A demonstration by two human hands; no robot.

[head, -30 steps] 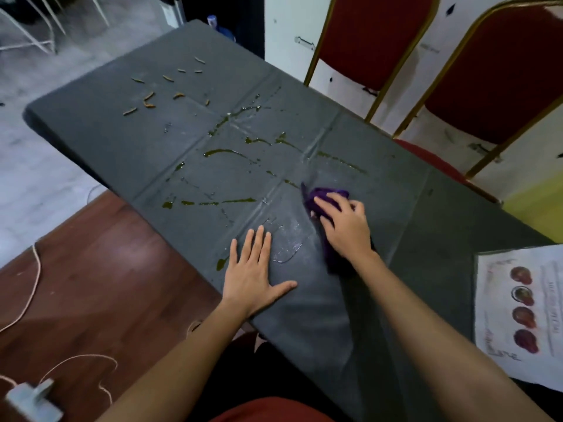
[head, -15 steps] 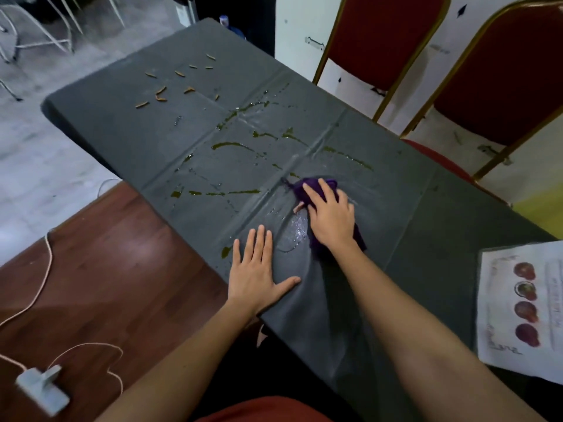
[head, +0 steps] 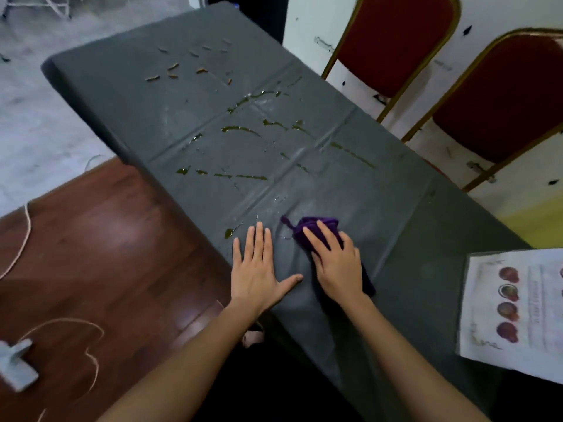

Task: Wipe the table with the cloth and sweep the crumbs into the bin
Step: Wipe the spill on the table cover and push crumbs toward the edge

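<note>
The right hand [head: 336, 266] lies on the purple cloth [head: 316, 225], fingers stretched over it and pressing it down, close to the left edge of the tabletop [head: 411, 214]. The left hand [head: 256, 269] lies flat just beside it, fingers straight, palm on the grey cover [head: 189, 117], holding nothing.

Greenish streaks [head: 240, 129] cross the middle of the tabletop, and one blob [head: 229, 232] sits right at the left fingertips. Crumbs [head: 173, 68] lie well apart, near the far left corner. No bin is in view.

The cover looks thin and creased. If the left hand lets up, a firm stroke will probably ruck it or drag it sideways. The cloth is small and bunched, so it may soak through and smear the streaks rather than lift them. A stroke carried too far could push liquid into the crumbs and turn them to paste, which is hard to sweep. A stroke toward the left edge could send drips onto the wood surface [head: 91, 254] below, where a cord [head: 27, 226] and adapter [head: 16, 363] lie. A backstroke toward the near right corner risks wetting the paper [head: 511, 303].
</note>
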